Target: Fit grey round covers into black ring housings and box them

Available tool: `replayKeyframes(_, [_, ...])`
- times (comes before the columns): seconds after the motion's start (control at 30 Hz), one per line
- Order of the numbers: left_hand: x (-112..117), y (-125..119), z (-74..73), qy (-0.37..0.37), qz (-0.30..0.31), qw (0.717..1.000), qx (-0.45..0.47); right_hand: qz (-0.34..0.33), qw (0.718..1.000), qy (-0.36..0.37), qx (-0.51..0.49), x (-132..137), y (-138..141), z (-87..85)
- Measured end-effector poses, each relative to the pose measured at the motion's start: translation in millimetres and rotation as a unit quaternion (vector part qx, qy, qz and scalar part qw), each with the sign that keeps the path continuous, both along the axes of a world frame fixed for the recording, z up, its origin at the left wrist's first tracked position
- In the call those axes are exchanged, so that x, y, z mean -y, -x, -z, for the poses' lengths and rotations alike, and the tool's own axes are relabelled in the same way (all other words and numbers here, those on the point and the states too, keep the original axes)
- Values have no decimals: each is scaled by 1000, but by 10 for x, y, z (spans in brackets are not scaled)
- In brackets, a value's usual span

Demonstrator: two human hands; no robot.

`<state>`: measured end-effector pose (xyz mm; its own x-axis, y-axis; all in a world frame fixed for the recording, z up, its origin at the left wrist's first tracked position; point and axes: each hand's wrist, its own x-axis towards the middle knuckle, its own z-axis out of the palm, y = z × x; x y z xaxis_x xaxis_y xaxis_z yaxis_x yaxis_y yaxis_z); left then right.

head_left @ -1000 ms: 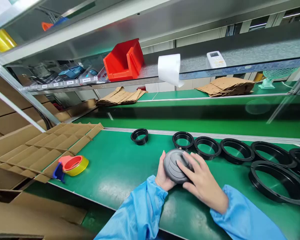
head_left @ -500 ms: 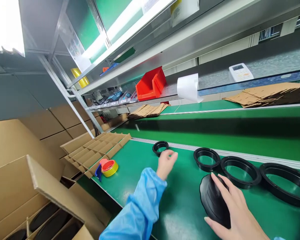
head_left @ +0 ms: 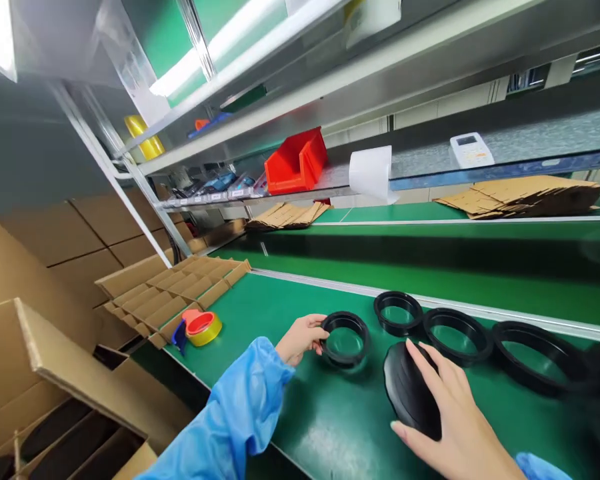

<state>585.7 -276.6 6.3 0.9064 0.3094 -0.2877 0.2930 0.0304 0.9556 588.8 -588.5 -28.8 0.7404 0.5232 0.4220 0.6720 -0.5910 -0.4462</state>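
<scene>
My left hand (head_left: 300, 337) grips the near rim of a small black ring (head_left: 345, 340) that lies on the green table (head_left: 290, 307). My right hand (head_left: 455, 420) rests with fingers spread over a dark round ribbed disc (head_left: 410, 393), holding it tilted on its edge. Behind them a row of black rings runs to the right: a small ring (head_left: 398, 312), a larger ring (head_left: 457, 335) and a big ring (head_left: 537, 353). Both arms wear blue sleeves.
A yellow tape roll in a red and blue dispenser (head_left: 200, 327) sits at the table's left end beside a cardboard divider grid (head_left: 175, 293). An open carton (head_left: 55, 407) with dark parts stands lower left. The shelf holds a red bin (head_left: 295, 160) and a white remote (head_left: 470, 150).
My left hand reached to the far small ring, took hold of it and drew it nearer, next to the disc. My right hand kept the disc tilted on the table. The view shifted slightly.
</scene>
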Motion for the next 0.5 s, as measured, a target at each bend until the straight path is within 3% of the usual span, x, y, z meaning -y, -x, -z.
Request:
replayKeyframes(0.1, [417,383,57,63,116,991,-9,-10,1000,28,8,-2,123,-209])
replayKeyframes(0.17, [661,545,125,95,155,983,-9,-32,997,63,12,-1,178,-277])
replayKeyframes(0.3, [981,660,250,155,154,976,11,-63,989,134,31,36,222,-310])
replayKeyframes(0.5, [1081,738,248,219,140,965,-28,-97,975,186,77,59,179,-244])
